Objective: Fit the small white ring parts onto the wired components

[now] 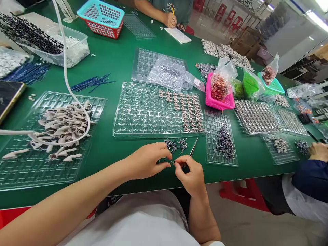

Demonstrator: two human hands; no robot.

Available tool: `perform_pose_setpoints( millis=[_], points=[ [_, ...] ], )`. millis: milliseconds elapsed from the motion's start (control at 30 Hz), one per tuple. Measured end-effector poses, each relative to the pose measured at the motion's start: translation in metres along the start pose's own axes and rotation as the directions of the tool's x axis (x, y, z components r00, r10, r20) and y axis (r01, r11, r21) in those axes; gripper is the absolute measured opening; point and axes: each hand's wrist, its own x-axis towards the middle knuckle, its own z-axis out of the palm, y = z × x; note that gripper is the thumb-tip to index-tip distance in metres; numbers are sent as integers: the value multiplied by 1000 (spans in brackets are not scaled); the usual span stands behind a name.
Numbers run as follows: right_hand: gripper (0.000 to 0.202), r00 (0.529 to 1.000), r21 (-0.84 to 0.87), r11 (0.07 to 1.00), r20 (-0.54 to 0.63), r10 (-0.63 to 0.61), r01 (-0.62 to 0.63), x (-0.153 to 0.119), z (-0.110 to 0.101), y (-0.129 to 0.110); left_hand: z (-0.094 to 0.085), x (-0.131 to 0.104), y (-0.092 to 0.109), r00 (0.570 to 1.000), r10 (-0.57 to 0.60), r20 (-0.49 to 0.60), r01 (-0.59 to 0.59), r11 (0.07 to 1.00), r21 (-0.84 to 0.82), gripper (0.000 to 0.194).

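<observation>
My left hand [151, 159] has its thumb and fingers apart, the tips close beside a tiny part with thin wires [173, 162]. My right hand [191, 174] pinches that part between thumb and index finger. Pointed metal tweezers [194, 147] stick out past the right hand; whether they are gripped or lying under it is hidden. Just beyond the fingers sits a small pile of dark wired components [176, 145]. Behind it, a clear blister tray [148, 112] holds rows of small pinkish-beige curved shells [191, 109] on its right side.
Left, a tray bears heaped beige shells [64, 123], crossed by a white cable [65, 68]. Right are a tray of wired components [225, 141] and a pink basket [220, 99]. A co-worker's hand [170, 19] writes opposite; another person's hand [318, 151] is far right.
</observation>
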Motion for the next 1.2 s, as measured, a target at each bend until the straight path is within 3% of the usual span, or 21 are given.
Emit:
perform_pose_setpoints(
  millis=[300,500,700,900,1033,1200],
  points=[
    [8,988,177,975,-58,146,-134,-2,1,0,5,0,-3,993,94,-78,-93,996,16,15],
    [11,994,93,994,-95,-45,54,-3,5,4,5,0,-1,992,70,-109,-76,996,-47,20],
    [9,995,89,996,-98,-22,30,-2,10,4,7,1,1,988,33,-154,-55,988,-143,21],
    [8,962,-52,980,-185,-199,192,-2,16,7,12,2,4,969,-131,-211,92,978,-185,22],
    [16,930,-151,953,-225,-292,263,-4,19,12,8,2,8,962,-266,-64,225,901,-370,25],
    [29,905,-198,923,-213,-369,329,-6,19,14,2,6,6,941,-320,110,328,779,-534,32]
  ],
)
